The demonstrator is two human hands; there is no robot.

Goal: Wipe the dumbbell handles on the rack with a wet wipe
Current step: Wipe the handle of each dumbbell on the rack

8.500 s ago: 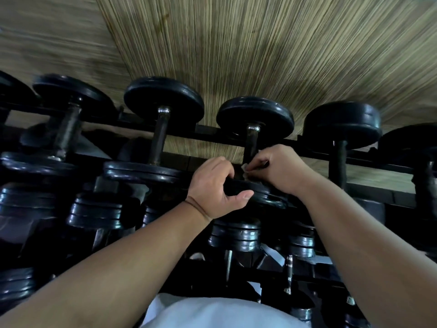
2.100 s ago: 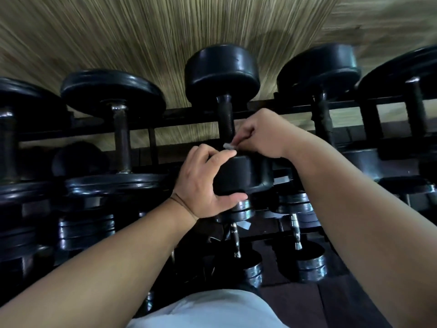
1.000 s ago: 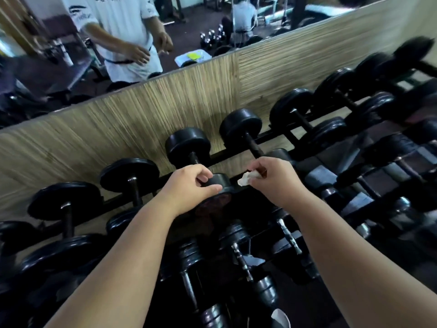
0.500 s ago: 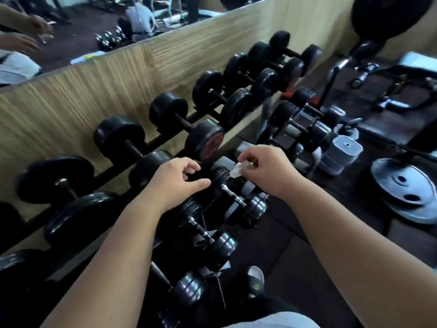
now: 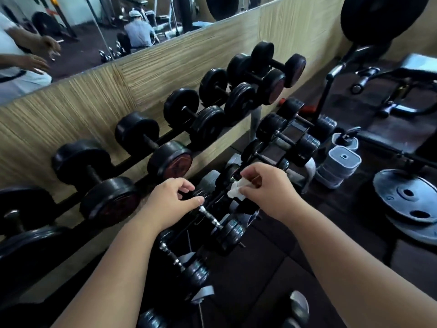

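Upper dumbbells (image 5: 170, 159) spaced, gaps between heads passable; lower dumbbells (image 5: 230, 232) crowded; floor (image 5: 260, 268) right open.

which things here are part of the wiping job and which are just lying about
Job: wet wipe pinched in the right hand; left hand; chrome dumbbell handle beside it; black dumbbells on the rack.
Lying about: weight plates; grey stacked weights; wall mirror.

upper row of dumbbells (image 5: 170, 159) runs along wall panel (image 5: 71, 107), left; mirror (image 5: 94, 24) above it. smaller dumbbells (image 5: 230, 232) lower, in front. weight plates (image 5: 406, 200) on floor (image 5: 260, 268), right.
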